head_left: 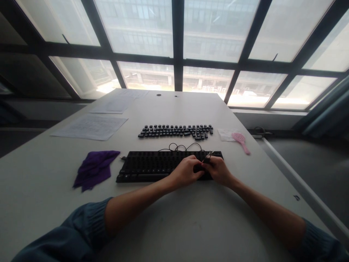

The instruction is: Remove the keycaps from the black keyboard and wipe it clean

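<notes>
A black keyboard with its caps removed lies on the white table in front of me. My left hand rests on its right part, fingers curled around something dark that I cannot make out. My right hand holds a small wire keycap puller upright just over the keyboard's right end. Rows of loose black keycaps are laid out beyond the keyboard. The keyboard's thin cable loops between them.
A crumpled purple cloth lies left of the keyboard. A pink brush rests on a clear plastic bag at the right. Printed paper sheets lie at the far left. The table's right edge runs close by.
</notes>
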A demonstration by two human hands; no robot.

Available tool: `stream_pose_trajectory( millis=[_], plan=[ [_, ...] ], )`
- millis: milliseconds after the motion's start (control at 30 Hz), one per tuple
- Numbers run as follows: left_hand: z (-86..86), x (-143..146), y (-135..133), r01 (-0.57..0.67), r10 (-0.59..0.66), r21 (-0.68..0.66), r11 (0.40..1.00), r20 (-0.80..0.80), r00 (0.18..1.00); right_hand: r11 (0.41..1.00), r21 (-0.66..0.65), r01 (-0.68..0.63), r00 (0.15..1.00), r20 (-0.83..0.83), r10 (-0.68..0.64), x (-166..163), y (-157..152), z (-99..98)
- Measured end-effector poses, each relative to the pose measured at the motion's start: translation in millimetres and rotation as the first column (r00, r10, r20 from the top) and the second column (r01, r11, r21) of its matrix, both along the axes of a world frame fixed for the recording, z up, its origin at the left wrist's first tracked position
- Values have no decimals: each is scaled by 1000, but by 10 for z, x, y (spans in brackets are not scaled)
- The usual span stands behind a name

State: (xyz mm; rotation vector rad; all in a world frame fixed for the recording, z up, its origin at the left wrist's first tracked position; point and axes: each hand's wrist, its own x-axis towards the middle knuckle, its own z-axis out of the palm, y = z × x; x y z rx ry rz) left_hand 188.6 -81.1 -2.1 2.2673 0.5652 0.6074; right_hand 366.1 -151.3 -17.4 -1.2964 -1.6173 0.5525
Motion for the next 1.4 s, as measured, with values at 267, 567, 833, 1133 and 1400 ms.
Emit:
stream_pose_trajectory(
  millis=[267, 567, 833, 1133, 1400],
  plan=[
    [-48, 19, 4, -48, 49, 21, 999, -51, 997, 993, -115, 42, 987, -148, -59, 27, -2, -92],
    [-45, -13, -59, -58, 57, 51, 997, 36, 998, 998, -31, 61, 987, -144, -64, 25, -23, 3],
    [-36, -19, -66, -87, 87, 35, 996, 18, 996, 999, 45, 19, 994, -109, -14, 30, -14, -44],
    [-59, -24, -74, -73, 64, 126, 989, 67, 996, 992, -75, 101, 962, -249, -116, 19, 4, -70],
    [127, -57, -110, -21, 33, 487, 873, -17, 999, 992, -88, 88, 944, -310, -111, 32, 22, -44]
  ],
)
